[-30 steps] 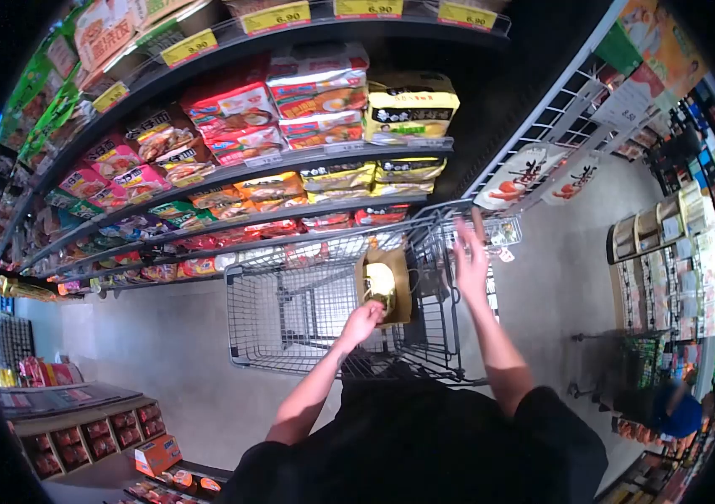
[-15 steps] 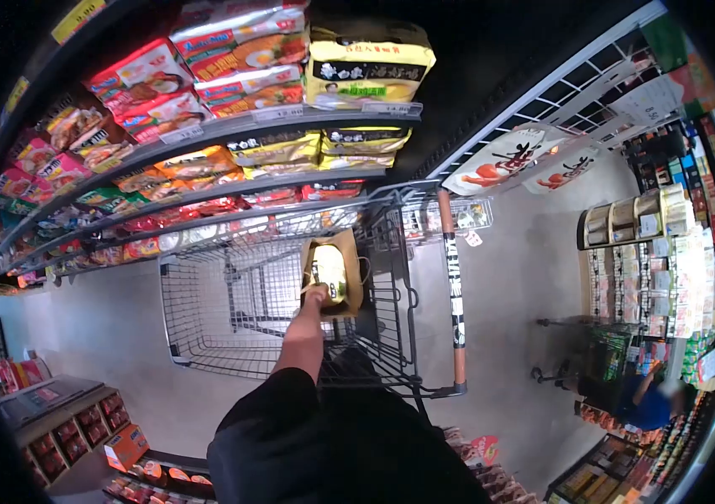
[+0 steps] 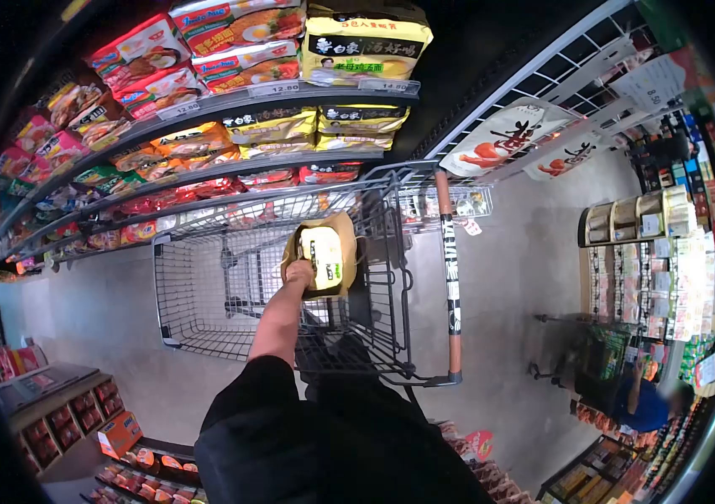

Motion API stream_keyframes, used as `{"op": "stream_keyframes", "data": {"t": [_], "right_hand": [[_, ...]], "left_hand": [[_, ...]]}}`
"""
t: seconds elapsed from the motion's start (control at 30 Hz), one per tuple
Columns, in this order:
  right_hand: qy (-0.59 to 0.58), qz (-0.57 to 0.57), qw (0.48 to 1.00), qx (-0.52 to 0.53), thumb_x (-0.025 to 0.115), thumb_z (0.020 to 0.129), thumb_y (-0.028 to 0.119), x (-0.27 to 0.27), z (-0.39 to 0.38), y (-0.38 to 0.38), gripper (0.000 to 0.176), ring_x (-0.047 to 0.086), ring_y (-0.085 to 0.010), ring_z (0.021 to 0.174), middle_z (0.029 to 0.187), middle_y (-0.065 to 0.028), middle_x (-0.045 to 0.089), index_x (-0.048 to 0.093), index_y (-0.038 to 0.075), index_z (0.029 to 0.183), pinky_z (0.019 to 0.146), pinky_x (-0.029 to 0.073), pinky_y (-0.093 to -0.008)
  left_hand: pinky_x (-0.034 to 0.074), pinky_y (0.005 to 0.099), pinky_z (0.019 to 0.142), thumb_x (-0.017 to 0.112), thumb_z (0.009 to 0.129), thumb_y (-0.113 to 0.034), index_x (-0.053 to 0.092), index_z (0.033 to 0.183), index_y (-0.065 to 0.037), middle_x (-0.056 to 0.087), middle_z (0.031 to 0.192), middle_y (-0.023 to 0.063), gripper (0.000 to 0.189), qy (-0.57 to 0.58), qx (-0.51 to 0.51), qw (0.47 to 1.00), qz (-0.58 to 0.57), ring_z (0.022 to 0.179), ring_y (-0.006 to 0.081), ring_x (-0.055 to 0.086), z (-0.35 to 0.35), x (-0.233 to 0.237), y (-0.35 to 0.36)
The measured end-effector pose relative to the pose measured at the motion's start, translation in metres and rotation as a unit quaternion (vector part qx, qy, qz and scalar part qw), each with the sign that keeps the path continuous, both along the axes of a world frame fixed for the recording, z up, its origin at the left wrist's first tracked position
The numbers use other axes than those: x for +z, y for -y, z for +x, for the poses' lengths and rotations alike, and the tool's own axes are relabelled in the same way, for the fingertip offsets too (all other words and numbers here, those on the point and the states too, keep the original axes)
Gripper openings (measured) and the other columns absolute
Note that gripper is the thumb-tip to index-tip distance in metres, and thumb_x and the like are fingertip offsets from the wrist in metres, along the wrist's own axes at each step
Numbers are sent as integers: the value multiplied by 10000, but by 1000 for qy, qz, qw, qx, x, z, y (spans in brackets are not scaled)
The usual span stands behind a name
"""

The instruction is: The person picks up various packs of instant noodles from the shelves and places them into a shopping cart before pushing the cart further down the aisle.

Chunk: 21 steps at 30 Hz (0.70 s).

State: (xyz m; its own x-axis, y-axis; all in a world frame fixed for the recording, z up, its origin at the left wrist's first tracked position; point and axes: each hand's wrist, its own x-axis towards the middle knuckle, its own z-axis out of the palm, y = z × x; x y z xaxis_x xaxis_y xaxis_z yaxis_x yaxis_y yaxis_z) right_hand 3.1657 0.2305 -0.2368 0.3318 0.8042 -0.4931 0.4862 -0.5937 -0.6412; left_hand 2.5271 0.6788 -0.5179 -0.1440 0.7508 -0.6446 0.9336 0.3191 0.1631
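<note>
My left hand point(image 3: 299, 272) is closed on the near-left edge of a yellow-and-white pack point(image 3: 325, 259), which looks like the yellow instant noodle packs on the shelf. That pack sits in the mouth of a brown paper bag point(image 3: 345, 233), whose sides stand around it. The bag is inside a wire shopping cart point(image 3: 174, 336), near the handle end. The lower part of the pack is hidden by the bag. My right hand is out of sight.
Noodle shelves point(image 3: 231, 103) run along the cart's far side, with yellow multipacks point(image 3: 366, 49) on top. The cart handle point(image 3: 453, 277) is at right. Further right stand a round display point(image 3: 639, 273) and a person in blue point(image 3: 643, 403). A red-boxed display point(image 3: 63, 428) is lower left.
My left hand and the pack have shifted slightly left and up in view, and the bag appears more tilted. The whole scene has moved up a little.
</note>
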Motion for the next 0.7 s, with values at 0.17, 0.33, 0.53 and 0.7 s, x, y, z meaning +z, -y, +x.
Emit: {"op": "stream_keyframes", "data": {"t": [0.17,0.33,0.53,0.7], "right_hand": [[-46,37,998,-39,533,928,56,-17,67,59,134,605,-138,752,828,-68,644,620,4,1017,684,497,-283],[-99,71,990,-76,525,935,61,-56,-83,-47,140,599,-131,742,818,-60,639,616,1,1023,674,497,-279],[-119,172,972,-107,507,965,137,6,-155,-149,185,586,-120,727,815,-54,636,622,1,1015,671,494,-273],[-145,253,957,1,540,941,129,63,-208,-252,188,606,-125,757,839,-62,647,616,-2,1052,698,489,-265]], "left_hand": [[521,374,846,508,829,-206,677,1060,-55,654,1099,183,324,-92,-326,940,31,1009,298,648,-1,51,-11],[530,410,692,553,714,-230,689,736,-29,670,775,204,244,119,-75,983,118,739,341,671,-12,162,0],[492,470,797,448,856,-327,668,765,43,653,843,259,440,89,-125,972,176,840,404,640,-17,264,1],[481,463,817,444,866,-341,671,834,36,645,863,262,442,165,-22,960,226,870,411,627,4,373,4]]}}
